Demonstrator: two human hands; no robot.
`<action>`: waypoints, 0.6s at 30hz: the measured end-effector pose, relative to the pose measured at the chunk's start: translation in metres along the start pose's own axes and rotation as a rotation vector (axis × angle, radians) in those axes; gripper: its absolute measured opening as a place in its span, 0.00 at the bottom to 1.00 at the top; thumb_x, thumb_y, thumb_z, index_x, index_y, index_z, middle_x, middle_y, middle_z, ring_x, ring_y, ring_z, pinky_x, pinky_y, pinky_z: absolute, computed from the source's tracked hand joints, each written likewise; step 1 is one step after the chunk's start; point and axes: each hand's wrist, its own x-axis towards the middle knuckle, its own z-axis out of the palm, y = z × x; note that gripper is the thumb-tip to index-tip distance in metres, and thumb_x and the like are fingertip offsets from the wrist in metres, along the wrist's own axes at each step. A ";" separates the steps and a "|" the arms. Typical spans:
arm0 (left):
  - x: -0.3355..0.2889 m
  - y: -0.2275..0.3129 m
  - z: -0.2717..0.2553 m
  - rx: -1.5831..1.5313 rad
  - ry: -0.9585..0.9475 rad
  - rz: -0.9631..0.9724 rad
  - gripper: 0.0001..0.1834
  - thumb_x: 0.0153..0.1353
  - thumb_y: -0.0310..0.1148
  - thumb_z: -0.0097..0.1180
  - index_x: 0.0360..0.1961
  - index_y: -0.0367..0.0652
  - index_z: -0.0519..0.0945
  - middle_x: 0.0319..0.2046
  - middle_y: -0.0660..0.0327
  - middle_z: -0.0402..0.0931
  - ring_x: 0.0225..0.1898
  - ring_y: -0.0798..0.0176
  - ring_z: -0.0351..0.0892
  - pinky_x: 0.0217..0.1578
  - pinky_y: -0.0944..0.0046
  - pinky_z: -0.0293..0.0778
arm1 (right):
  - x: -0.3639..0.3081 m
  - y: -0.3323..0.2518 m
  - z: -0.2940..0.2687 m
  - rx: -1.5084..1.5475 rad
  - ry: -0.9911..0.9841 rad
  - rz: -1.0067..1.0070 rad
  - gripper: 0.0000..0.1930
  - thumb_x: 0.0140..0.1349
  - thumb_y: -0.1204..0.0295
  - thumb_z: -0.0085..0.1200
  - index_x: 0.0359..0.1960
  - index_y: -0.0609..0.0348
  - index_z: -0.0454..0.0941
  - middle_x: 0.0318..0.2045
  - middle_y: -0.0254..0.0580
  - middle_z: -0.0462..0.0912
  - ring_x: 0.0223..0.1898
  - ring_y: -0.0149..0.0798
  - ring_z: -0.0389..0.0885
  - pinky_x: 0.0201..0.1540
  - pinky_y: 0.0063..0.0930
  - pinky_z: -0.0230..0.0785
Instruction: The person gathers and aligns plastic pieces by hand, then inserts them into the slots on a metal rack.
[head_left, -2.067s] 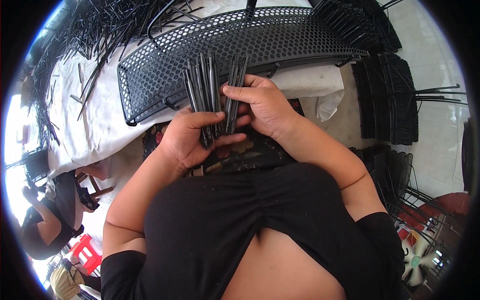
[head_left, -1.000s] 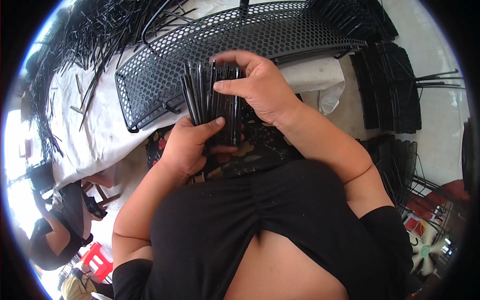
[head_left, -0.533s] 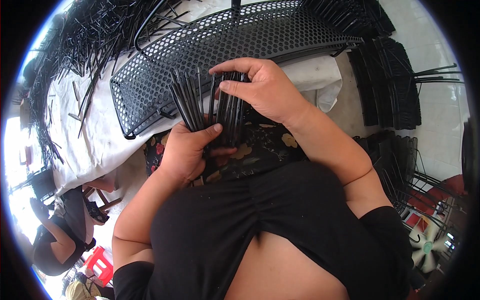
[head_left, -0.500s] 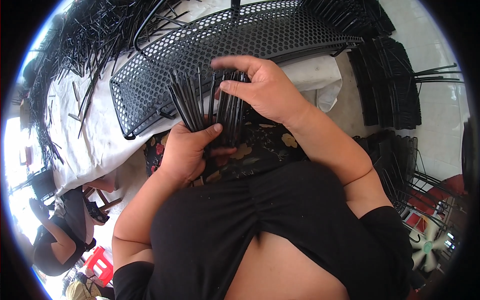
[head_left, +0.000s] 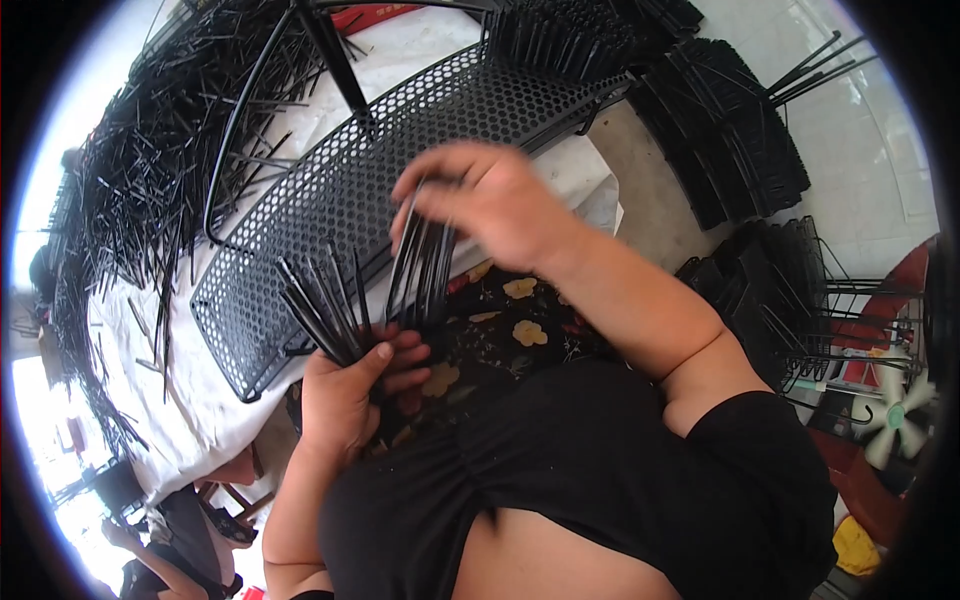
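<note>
My left hand (head_left: 340, 395) is closed round a few thin black rods (head_left: 325, 310), which fan out upward from between thumb and fingers. Slightly smeared by motion, my right hand (head_left: 490, 205) grips the upper ends of another bunch of black rods (head_left: 418, 265). That bunch hangs down with its lower ends close to my left fingers. Just beyond both hands lies a long black perforated metal rack (head_left: 300, 215) with a curved outline. Many black rods (head_left: 560, 45) stand packed upright at its far right end.
A big loose heap of black rods (head_left: 190, 140) covers the far left of the white-covered table (head_left: 150, 370). To the right stand dark stacks of brush-like pieces (head_left: 720, 130) and wire racks (head_left: 800, 300). A fan (head_left: 895, 415) is at lower right. Another person (head_left: 165, 560) sits at lower left.
The rods, bunched together before, are now split between my hands. My right hand has closed on one bunch and my left hand keeps the rest. The view has shifted.
</note>
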 end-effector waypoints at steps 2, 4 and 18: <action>0.003 0.001 -0.005 -0.081 -0.007 0.005 0.12 0.67 0.22 0.51 0.50 0.29 0.72 0.42 0.42 0.80 0.41 0.46 0.85 0.39 0.50 0.85 | 0.009 -0.026 -0.042 -0.179 0.330 -0.241 0.09 0.70 0.79 0.46 0.48 0.65 0.76 0.39 0.53 0.85 0.41 0.42 0.87 0.43 0.31 0.82; 0.011 -0.002 -0.016 -0.130 -0.040 0.019 0.12 0.67 0.22 0.51 0.49 0.28 0.72 0.42 0.42 0.80 0.41 0.45 0.85 0.42 0.47 0.85 | 0.024 -0.042 -0.082 -0.236 0.485 -0.713 0.08 0.69 0.75 0.50 0.45 0.63 0.79 0.37 0.51 0.85 0.39 0.41 0.86 0.41 0.30 0.81; 0.020 0.002 -0.018 -0.136 -0.059 0.011 0.09 0.67 0.22 0.50 0.47 0.28 0.74 0.40 0.41 0.80 0.41 0.43 0.85 0.43 0.45 0.84 | 0.047 -0.048 -0.125 -0.710 0.716 -0.807 0.09 0.70 0.78 0.49 0.47 0.69 0.77 0.39 0.43 0.85 0.41 0.32 0.83 0.48 0.24 0.74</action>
